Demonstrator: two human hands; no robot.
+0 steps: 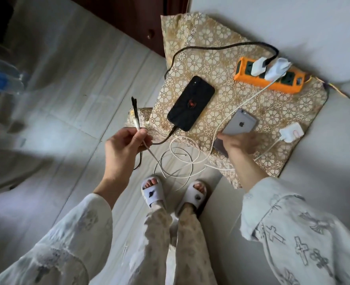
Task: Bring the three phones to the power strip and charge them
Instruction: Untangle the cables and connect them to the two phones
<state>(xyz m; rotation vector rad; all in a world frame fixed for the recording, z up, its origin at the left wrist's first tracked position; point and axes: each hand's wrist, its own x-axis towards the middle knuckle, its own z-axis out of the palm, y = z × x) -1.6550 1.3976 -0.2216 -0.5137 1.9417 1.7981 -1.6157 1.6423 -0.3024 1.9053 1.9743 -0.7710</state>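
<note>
A black phone [190,103] with a red spider mark lies face down on the patterned cloth [200,48], with a black cable plugged into it. That cable runs to a white adapter [258,65] in the orange power strip [270,79]. My right hand [239,141] grips a silver phone [240,122], back up, at the cloth's near edge. A dark flat object [219,148], possibly another phone, sits under that hand. My left hand [126,147] holds up the end of a white cable [136,118] with a dark tip.
A second white adapter [276,68] with a white cord is plugged into the strip. A loose white charger [291,132] lies on the cloth at the right. White cable loops [178,161] hang over the tiled floor above my slippered feet [174,194]. Plastic bottles [3,77] stand far left.
</note>
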